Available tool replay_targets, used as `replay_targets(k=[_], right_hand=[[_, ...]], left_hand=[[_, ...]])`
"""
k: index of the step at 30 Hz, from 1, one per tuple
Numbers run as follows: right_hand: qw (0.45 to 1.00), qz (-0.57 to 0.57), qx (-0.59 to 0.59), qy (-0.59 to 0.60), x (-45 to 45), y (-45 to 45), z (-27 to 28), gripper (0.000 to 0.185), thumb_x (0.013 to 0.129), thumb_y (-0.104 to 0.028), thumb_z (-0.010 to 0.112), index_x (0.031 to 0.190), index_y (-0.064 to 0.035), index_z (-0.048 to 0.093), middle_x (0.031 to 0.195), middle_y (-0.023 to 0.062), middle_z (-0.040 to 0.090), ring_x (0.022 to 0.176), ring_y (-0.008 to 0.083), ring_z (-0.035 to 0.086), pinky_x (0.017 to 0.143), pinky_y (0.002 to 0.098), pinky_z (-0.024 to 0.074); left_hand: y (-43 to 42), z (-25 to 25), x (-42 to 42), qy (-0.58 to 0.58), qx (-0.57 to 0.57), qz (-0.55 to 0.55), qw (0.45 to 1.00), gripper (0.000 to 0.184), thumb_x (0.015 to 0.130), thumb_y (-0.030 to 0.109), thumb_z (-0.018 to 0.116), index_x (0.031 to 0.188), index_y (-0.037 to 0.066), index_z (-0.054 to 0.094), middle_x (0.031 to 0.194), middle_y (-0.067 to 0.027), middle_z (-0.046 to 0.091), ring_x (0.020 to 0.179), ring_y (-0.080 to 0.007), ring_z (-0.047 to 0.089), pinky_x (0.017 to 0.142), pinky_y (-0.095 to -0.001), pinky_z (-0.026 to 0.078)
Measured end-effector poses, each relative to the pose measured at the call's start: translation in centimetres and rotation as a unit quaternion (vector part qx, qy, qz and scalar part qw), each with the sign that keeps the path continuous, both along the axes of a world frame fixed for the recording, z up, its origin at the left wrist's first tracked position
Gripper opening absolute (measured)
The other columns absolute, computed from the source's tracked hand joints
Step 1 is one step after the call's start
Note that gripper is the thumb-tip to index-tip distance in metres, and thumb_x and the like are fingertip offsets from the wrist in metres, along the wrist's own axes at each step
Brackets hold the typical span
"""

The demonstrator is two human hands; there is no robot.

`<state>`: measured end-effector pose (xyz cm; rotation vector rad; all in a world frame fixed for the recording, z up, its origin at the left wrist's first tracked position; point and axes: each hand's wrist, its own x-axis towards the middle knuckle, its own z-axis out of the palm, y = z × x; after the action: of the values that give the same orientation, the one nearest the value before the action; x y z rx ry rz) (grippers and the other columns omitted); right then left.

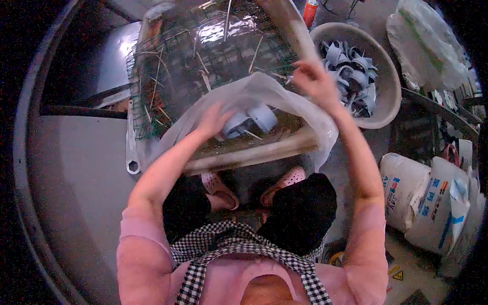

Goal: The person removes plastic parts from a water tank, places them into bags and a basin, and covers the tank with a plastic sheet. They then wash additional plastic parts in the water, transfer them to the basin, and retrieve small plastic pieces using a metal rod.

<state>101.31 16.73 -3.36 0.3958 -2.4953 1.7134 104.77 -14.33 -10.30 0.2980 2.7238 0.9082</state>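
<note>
A translucent plastic bag (pixel 259 86) lies open over a wooden-edged frame (pixel 254 155) with green wire mesh (pixel 183 66). White and grey curved plastic pieces (pixel 263 118) show in the bag's opening. My left hand (pixel 214 121) is at the bag's left side, beside these pieces, its fingers spread; no object shows in it. My right hand (pixel 316 84) is raised at the bag's right edge, near the frame's right bar. It is blurred, and whether its fingers hold anything is not clear.
At the upper right stands a round tub (pixel 389 91) with many similar curved pieces (pixel 351 76). A red can (pixel 310 12) is behind it. Printed white sacks (pixel 432 203) lie at the right, below a clear plastic bag (pixel 427 40). A wrench (pixel 132 147) hangs left of the mesh.
</note>
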Motion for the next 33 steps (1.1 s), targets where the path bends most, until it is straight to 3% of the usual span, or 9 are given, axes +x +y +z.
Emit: replay_targets(k=[1, 3, 10, 14, 18, 22, 25, 30, 33], right_hand=[[0.993, 0.106, 0.048, 0.030, 2.0, -2.6, 0.9, 0.049, 0.063, -0.022, 0.073, 0.104, -0.0033, 0.054, 0.097, 0.0130, 0.056, 0.090, 0.0212, 0.055, 0.078, 0.0317, 0.0452], [0.931, 0.199, 0.266, 0.153, 3.7, -6.5, 0.6, 0.079, 0.057, -0.013, 0.072, 0.126, -0.0098, 0.034, 0.118, 0.0180, 0.042, 0.109, 0.0328, 0.041, 0.092, 0.0401, 0.0350], [0.887, 0.206, 0.376, 0.169, 1.6, -10.4, -0.3, 0.089, 0.050, -0.020, 0.076, 0.126, -0.0163, 0.030, 0.116, 0.0139, 0.044, 0.106, 0.0337, 0.044, 0.086, 0.0441, 0.0378], [0.956, 0.110, 0.185, 0.198, 1.5, -9.5, -0.6, 0.056, 0.051, -0.015, 0.072, 0.102, -0.0104, 0.051, 0.097, 0.0112, 0.055, 0.090, 0.0306, 0.054, 0.076, 0.0380, 0.0450], [0.994, -0.030, 0.087, 0.054, 1.7, -6.5, -1.5, 0.045, 0.056, -0.013, 0.071, 0.096, -0.0062, 0.053, 0.090, 0.0108, 0.060, 0.083, 0.0247, 0.058, 0.075, 0.0305, 0.0453], [0.977, -0.080, -0.121, -0.157, 2.7, -2.9, -3.6, 0.036, 0.070, -0.012, 0.059, 0.103, -0.0016, 0.051, 0.093, 0.0072, 0.056, 0.086, 0.0174, 0.052, 0.077, 0.0263, 0.0409], [0.979, -0.106, -0.058, -0.161, 1.0, 2.3, -11.3, 0.035, 0.077, -0.021, 0.054, 0.108, -0.0046, 0.048, 0.094, 0.0084, 0.055, 0.084, 0.0188, 0.053, 0.073, 0.0278, 0.0426], [0.738, -0.064, -0.493, -0.456, 3.0, 3.6, -7.5, 0.036, 0.084, -0.032, 0.048, 0.102, -0.0011, 0.052, 0.098, 0.0094, 0.055, 0.084, 0.0211, 0.055, 0.074, 0.0307, 0.0456], [0.942, 0.010, -0.226, -0.246, -0.8, 10.3, -8.4, 0.033, 0.083, -0.025, 0.051, 0.107, -0.0020, 0.050, 0.106, 0.0105, 0.052, 0.097, 0.0218, 0.049, 0.086, 0.0327, 0.0386]], left_hand=[[0.7, -0.2, -0.1, 0.068, 0.012, 0.020, 0.997, 0.037, 0.077, 0.035, 0.061, 0.092, 0.001, 0.057, 0.083, -0.0173, 0.060, 0.075, -0.0268, 0.058, 0.066, -0.0374, 0.043], [1.9, 1.1, -0.3, 0.063, 0.013, 0.013, 0.998, 0.037, 0.077, 0.033, 0.061, 0.096, 0.001, 0.056, 0.085, -0.0172, 0.061, 0.077, -0.0269, 0.058, 0.068, -0.0369, 0.043], [2.6, 7.7, -0.2, 0.074, 0.100, -0.038, 0.992, 0.037, 0.076, 0.026, 0.061, 0.103, 0.001, 0.054, 0.093, -0.0135, 0.061, 0.084, -0.0242, 0.059, 0.074, -0.0330, 0.045], [0.8, 7.9, -1.2, 0.017, 0.144, -0.039, 0.989, 0.033, 0.076, 0.025, 0.062, 0.101, 0.005, 0.054, 0.089, -0.0061, 0.058, 0.082, -0.0175, 0.054, 0.075, -0.0282, 0.043], [-3.3, 11.9, 0.3, 0.177, 0.194, 0.057, 0.963, 0.029, 0.080, 0.022, 0.058, 0.103, 0.007, 0.051, 0.090, -0.0054, 0.057, 0.080, -0.0153, 0.053, 0.073, -0.0292, 0.043], [-11.4, 9.3, 4.2, -0.215, 0.058, 0.044, 0.974, 0.020, 0.083, 0.020, 0.052, 0.090, 0.002, 0.057, 0.074, -0.0063, 0.059, 0.068, -0.0144, 0.055, 0.065, -0.0299, 0.045], [-14.6, 4.5, 8.8, -0.223, -0.060, -0.052, 0.972, 0.030, 0.083, 0.023, 0.049, 0.101, -0.001, 0.055, 0.088, -0.0161, 0.060, 0.082, -0.0231, 0.057, 0.074, -0.0338, 0.045], [-17.1, -6.8, 11.1, -0.219, -0.171, 0.027, 0.960, 0.038, 0.084, 0.031, 0.043, 0.099, -0.001, 0.057, 0.101, -0.0229, 0.055, 0.094, -0.0347, 0.054, 0.081, -0.0433, 0.041], [-18.1, -9.3, 11.0, -0.285, -0.278, 0.174, 0.901, 0.041, 0.084, 0.034, 0.041, 0.102, 0.000, 0.057, 0.105, -0.0224, 0.054, 0.098, -0.0344, 0.052, 0.083, -0.0410, 0.040]])
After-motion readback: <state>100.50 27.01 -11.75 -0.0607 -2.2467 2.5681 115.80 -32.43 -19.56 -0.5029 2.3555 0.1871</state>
